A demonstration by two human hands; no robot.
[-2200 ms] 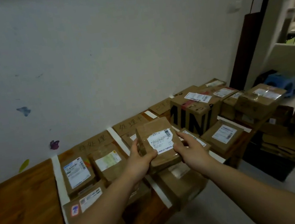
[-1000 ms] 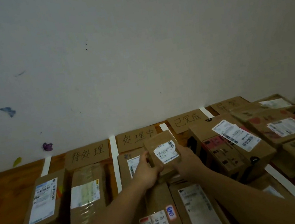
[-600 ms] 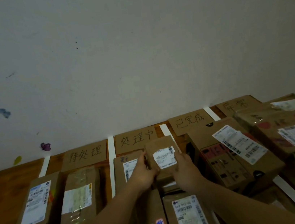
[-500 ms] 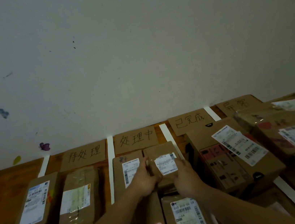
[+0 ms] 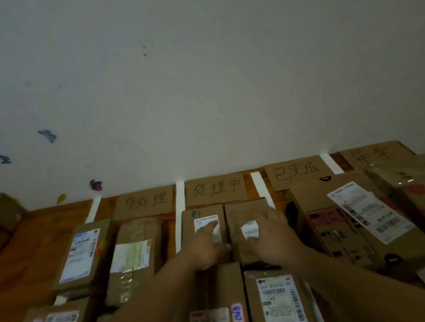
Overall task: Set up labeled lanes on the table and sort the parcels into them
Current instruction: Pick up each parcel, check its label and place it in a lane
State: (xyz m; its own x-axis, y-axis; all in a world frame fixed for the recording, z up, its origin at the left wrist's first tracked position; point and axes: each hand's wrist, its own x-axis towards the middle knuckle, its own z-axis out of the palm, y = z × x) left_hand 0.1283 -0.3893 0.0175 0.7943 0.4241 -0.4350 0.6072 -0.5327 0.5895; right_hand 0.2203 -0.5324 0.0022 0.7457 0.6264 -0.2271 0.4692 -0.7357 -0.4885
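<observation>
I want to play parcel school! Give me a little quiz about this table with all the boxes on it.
1. True or false: the right hand lies on a small parcel in the lane in front of the 处理中 sign.
2. How many cardboard lane signs lie along the wall? A two, B four, C six.
3. Fill in the gap: the lanes are split by white strips of ____.

Key: 1 true; 2 B; 3 tape.
</observation>
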